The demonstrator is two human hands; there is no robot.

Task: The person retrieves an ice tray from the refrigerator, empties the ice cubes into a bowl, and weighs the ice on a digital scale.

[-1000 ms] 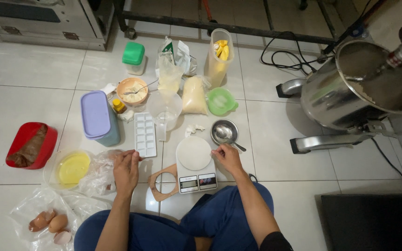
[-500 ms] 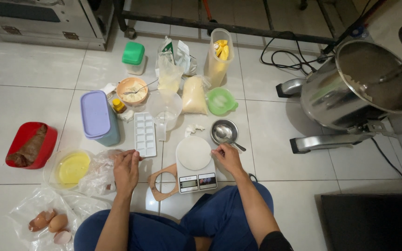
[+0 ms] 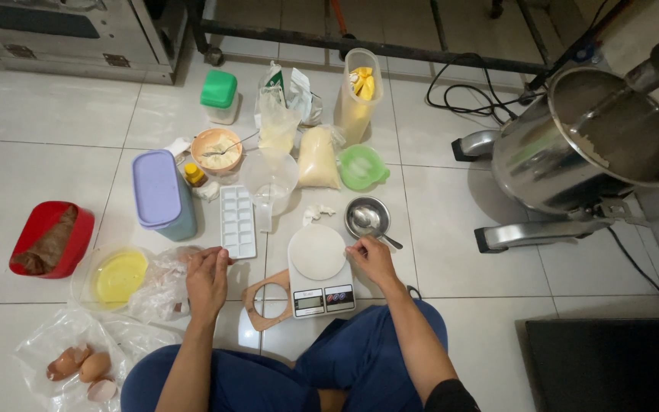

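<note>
Head view, looking down: person seated on the tiled floor [image 3: 55, 137], baking goods fanned out within arm's reach. Kitchen scale [image 3: 319, 271] sits dead centre between the knees, likely so both hands can reach it; white round platter on it is bare.

Left hand [image 3: 207, 276]: fingers curled loosely, tips on a crumpled clear plastic bag [image 3: 163, 284], just below the white ice-cube tray [image 3: 237, 223]. Whether it pinches the bag or only rests on it, cannot tell.

Right hand [image 3: 373, 259]: partly closed, fingertips at the near rim of the small steel bowl [image 3: 367, 218], where a spoon lies; touching or nearly so.

Yellow bowl [image 3: 118, 276] just left of the bag. Eggshells [image 3: 79, 366] set apart on plastic, near the left knee. Stand mixer [image 3: 589, 145] well to the right.
</note>
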